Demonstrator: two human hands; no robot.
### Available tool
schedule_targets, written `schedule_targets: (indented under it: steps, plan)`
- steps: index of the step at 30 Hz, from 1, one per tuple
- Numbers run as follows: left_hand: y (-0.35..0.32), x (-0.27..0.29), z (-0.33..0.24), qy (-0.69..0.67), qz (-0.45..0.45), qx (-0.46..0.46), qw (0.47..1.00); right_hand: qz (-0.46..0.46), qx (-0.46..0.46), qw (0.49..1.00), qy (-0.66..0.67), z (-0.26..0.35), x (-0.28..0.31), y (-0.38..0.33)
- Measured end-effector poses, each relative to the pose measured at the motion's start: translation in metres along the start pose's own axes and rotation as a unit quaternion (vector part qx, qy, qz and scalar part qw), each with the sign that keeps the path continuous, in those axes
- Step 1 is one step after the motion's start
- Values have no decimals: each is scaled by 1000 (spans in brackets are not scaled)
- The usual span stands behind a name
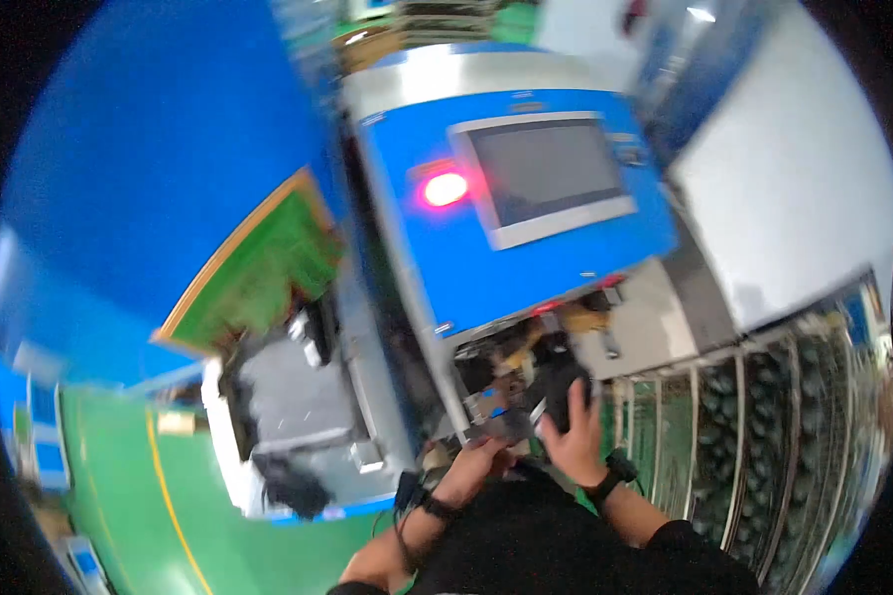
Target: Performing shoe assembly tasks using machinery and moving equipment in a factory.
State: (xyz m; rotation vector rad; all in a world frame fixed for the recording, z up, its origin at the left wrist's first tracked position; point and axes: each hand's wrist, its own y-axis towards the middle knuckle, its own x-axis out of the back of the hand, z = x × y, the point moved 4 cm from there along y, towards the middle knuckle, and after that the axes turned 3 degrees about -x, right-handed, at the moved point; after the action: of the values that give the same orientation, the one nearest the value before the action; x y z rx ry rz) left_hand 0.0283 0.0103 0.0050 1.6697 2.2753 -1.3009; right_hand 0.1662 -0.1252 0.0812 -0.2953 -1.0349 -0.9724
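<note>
The picture is motion-blurred. My right hand (572, 436), with a black wrist device, reaches up under the blue machine (526, 248) and its fingers wrap a black object (566, 389). Just to its left, my left hand (478, 458) curls around a dark grey part (506, 424) with a small blue spot. Both hands are at the machine's open underside (526, 347), where dark and yellowish pieces show. A cable runs along my left wrist.
The machine carries a grey screen (546, 174) and a glowing red lamp (445, 188). To the right, metal rails (764, 436) hold rows of dark round items. At the left stand a grey bin (288, 407), a green board (258, 268) and a green floor with a yellow line (169, 496).
</note>
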Motion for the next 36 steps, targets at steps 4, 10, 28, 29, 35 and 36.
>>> schedule_targets:
  steps: [4,10,28,29,35,36]
  plan:
    - [-8,-27,3,-83,188,90,975,109,123,983,-77,7,52,-59]
    - [23,-30,62,-56,126,163,977,290,-222,892,265,-26,76,-53]
    - [5,-60,52,35,-54,39,997,-361,-319,876,-32,-318,211,-85]
    - [19,-58,59,35,-55,33,997,-385,-353,853,-29,-341,230,-74]
    - [26,-104,63,146,-119,71,979,-323,-516,793,23,-462,345,-19]
    - [27,-103,62,144,-123,70,979,-321,-513,795,-45,-490,352,-17]
